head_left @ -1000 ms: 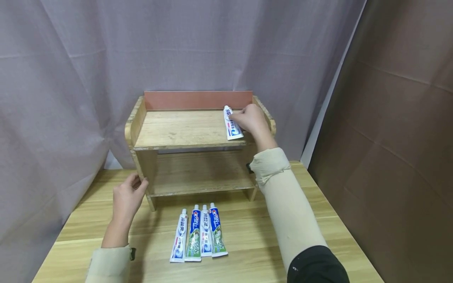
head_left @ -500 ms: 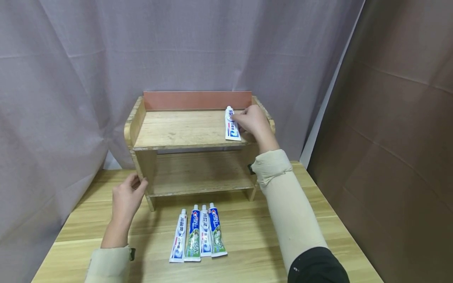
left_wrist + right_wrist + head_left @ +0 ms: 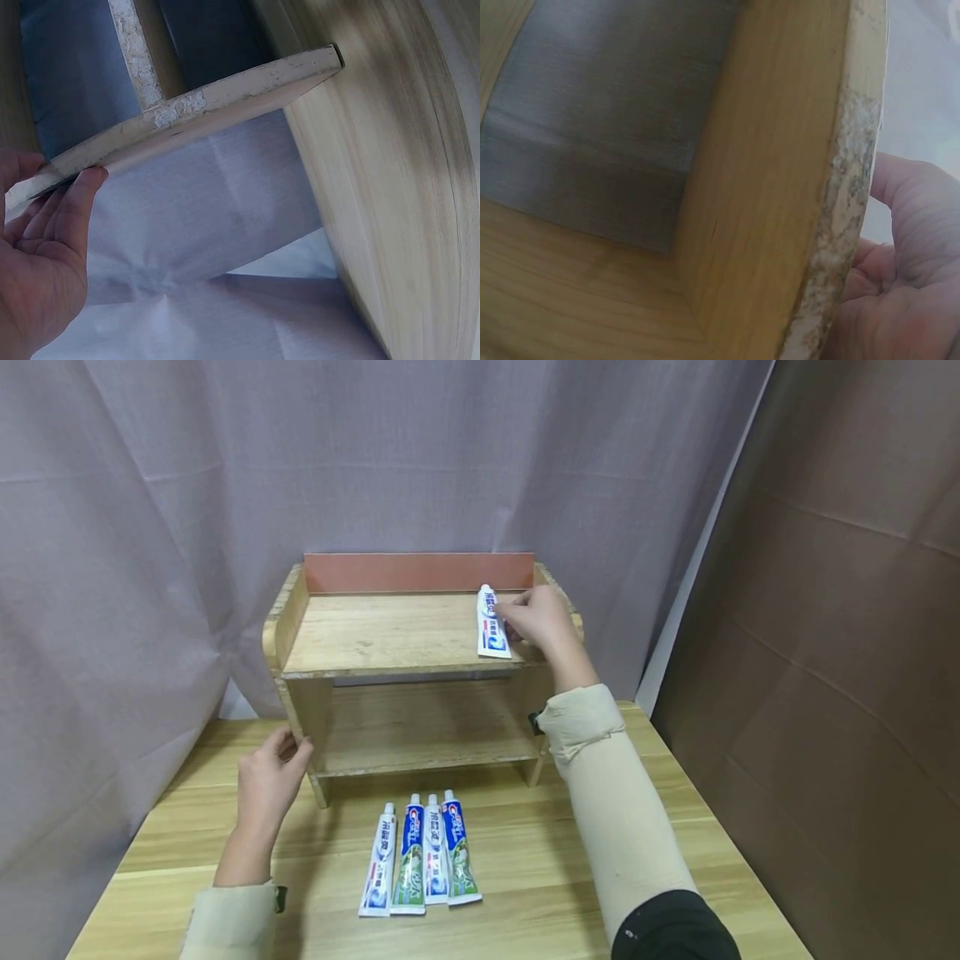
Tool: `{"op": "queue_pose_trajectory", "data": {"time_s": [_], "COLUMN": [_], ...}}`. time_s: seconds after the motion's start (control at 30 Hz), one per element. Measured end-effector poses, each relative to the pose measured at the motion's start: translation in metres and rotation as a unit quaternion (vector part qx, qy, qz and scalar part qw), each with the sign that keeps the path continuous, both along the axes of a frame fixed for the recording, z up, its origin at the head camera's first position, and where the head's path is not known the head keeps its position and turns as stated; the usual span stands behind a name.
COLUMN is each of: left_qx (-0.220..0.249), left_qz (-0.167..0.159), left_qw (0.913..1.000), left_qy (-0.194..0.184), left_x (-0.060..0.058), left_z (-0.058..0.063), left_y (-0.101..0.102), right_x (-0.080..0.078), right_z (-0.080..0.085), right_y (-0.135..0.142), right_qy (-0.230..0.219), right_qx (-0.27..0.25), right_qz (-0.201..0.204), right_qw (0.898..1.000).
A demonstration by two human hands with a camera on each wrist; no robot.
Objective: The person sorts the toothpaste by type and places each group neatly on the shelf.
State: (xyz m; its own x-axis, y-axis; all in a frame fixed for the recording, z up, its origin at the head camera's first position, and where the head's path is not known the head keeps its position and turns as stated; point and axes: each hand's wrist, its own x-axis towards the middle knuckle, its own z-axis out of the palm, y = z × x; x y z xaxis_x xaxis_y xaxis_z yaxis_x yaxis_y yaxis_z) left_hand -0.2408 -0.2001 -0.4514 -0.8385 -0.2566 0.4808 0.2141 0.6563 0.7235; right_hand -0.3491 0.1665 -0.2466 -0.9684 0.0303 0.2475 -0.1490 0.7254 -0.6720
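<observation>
A white and blue toothpaste tube (image 3: 491,631) lies on the top board at the right, cap toward the back. My right hand (image 3: 542,620) is at its right side, with fingertips at the tube's edge. In the right wrist view, that hand (image 3: 907,255) shows partly behind the shelf's worn edge, which hides its fingertips and the tube. Low on the left, my left hand (image 3: 272,772) pinches the side panel of the wooden shelf (image 3: 375,635). The left wrist view has the thumb on one face of the panel (image 3: 225,94) and the fingers (image 3: 82,199) on the other.
Several toothpaste tubes lie side by side on the wooden table (image 3: 600,877) in front of the shelf, white ones (image 3: 380,862) alternating with blue-green ones (image 3: 412,856). A reddish strip (image 3: 420,574) backs the top board. Grey curtain (image 3: 375,460) hangs behind, brown cloth (image 3: 840,635) at right.
The tube shifted slightly right and straightened on the top board, then stayed still. My right hand has slid a little to the right, off the tube's face. The left hand has stayed put.
</observation>
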Motion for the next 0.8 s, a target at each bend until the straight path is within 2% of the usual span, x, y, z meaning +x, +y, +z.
{"op": "queue_pose_trajectory", "data": {"time_s": [0.33, 0.8], "left_qx": [0.002, 0.002], "left_qz": [0.003, 0.003], "left_qw": [1.0, 1.0], "left_qy": [0.006, 0.006], "left_x": [0.001, 0.001], "left_z": [0.0, 0.0], "left_y": [-0.001, -0.001], "right_x": [0.006, 0.027], "right_z": [0.001, -0.003], "right_y": [0.0, 0.004], "right_qy": [-0.004, 0.034], "right_qx": [0.003, 0.012], "right_qz": [0.003, 0.005], "right_qw": [1.0, 0.999]}}
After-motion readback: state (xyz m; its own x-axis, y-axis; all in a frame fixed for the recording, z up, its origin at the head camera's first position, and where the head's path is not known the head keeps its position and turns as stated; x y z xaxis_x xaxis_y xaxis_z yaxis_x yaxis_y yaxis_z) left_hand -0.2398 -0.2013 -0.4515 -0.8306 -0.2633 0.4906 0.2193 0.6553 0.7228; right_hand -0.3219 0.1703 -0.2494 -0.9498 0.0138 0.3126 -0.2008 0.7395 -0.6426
